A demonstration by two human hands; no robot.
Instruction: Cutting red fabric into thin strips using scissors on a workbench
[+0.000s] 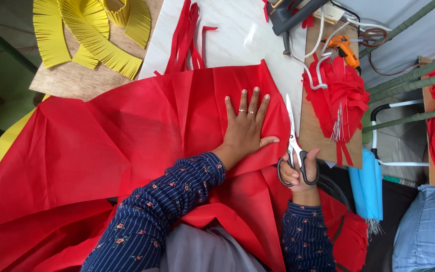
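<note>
The large red sheet of thin fabric (127,151) is pressed flat under the open left hand (245,128); steel scissors (294,146) are gripped by the right hand (298,174) at its right edge.

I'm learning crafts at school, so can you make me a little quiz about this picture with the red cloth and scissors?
1. True or false: the left hand lies flat on the red cloth.
2. Which hand holds the scissors?
3. The fringed paper strips on the wooden board are: A blue, B yellow, C green.

Key:
1. True: its fingers are spread on the cloth.
2. The right hand, blades pointing away along the cloth's edge.
3. B, yellow.
</note>
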